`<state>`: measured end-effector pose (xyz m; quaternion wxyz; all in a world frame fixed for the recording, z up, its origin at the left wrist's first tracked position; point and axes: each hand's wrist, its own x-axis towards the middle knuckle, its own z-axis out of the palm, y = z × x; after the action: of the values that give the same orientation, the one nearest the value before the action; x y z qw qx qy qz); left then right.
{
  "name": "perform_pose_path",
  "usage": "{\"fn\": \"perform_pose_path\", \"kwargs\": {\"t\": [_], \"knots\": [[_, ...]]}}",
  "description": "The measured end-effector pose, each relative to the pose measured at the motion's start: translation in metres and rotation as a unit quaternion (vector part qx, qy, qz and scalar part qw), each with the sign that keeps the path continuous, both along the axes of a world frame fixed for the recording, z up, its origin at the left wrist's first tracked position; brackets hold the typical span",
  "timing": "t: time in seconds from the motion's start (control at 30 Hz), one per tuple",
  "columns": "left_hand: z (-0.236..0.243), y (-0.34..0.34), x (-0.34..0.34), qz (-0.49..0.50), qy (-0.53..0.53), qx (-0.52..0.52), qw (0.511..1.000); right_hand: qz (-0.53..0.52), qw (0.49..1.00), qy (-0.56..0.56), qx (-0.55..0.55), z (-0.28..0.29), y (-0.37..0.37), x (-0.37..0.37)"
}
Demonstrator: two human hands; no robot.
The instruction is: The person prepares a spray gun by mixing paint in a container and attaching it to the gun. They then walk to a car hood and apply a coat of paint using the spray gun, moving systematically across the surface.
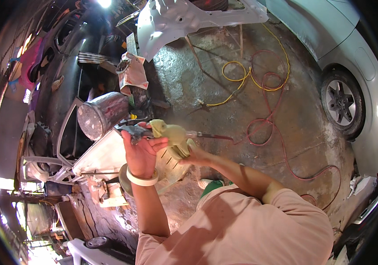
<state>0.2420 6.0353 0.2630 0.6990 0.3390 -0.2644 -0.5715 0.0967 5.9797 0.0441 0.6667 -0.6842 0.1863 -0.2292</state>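
My left hand (141,152) is curled around a dark grey air tool (133,131), which looks like a spray gun; the fingers hide part of it. A yellow cloth (174,132) is bunched over the tool's right end. My right hand (196,155) grips a hanging part of that cloth from the right. A hose fitting (193,134) sticks out beyond the cloth and runs into a dark red hose (217,137). A cream ring like a tape roll (142,177) sits around my left wrist.
A large stained can (94,119) lies tilted at the left, near a paper-covered stand (132,73). Yellow hose (231,99) and red hose (259,132) loop over the concrete floor. A silver car (347,57) stands at right; a grey body panel (167,22) rests on a trestle ahead.
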Motion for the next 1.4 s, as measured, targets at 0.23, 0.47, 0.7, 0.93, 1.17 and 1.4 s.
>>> {"fn": "perform_pose_path", "kwargs": {"t": [0.23,0.47,0.7,0.93,1.17,1.4], "knots": [[-0.080,0.018,0.046,0.044,-0.067,0.076,0.994,0.149,0.962,0.191,-0.126,0.137,0.025,-0.133],[-0.133,0.082,-0.028,-0.083,0.035,0.101,0.991,-0.067,0.985,0.125,-0.097,0.138,-0.105,-0.094],[-0.147,0.079,-0.061,-0.053,0.128,0.084,0.987,0.078,0.958,0.175,-0.214,-0.019,-0.054,-0.048],[-0.128,0.057,-0.048,0.039,0.138,0.050,0.988,0.133,0.980,-0.024,0.148,0.133,-0.018,-0.192],[-0.076,0.016,-0.063,0.021,0.120,-0.025,0.992,-0.174,0.963,0.131,-0.156,-0.024,0.004,-0.143],[-0.066,-0.024,-0.067,-0.011,0.109,0.002,0.994,-0.221,0.974,-0.027,-0.048,-0.047,-0.034,0.017]]}}
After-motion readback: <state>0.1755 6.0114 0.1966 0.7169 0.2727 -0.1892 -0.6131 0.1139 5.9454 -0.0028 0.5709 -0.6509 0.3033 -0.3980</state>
